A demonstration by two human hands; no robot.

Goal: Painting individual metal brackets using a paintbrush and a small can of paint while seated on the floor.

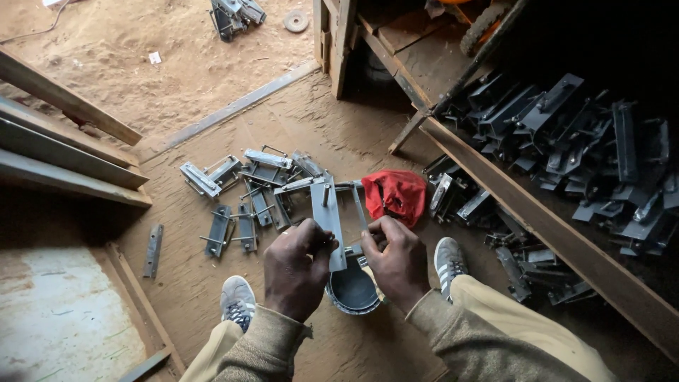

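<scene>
My left hand (297, 267) grips the near end of a long grey metal bracket (327, 216) that points away from me. My right hand (398, 258) pinches a thin rod or small part at the bracket's right side, close to the left hand. Directly below both hands, between my two grey sneakers, sits a small round tin (351, 291) with dark contents. A crumpled red cloth (396, 194) lies on the floor just beyond my right hand.
Several grey metal brackets (244, 191) lie scattered on the dusty floor ahead. A big heap of dark brackets (573, 141) fills the space behind a slanted wooden plank (537, 219) at right. Wooden beams (64, 141) lie at left, a loose flat strip (153, 250) near them.
</scene>
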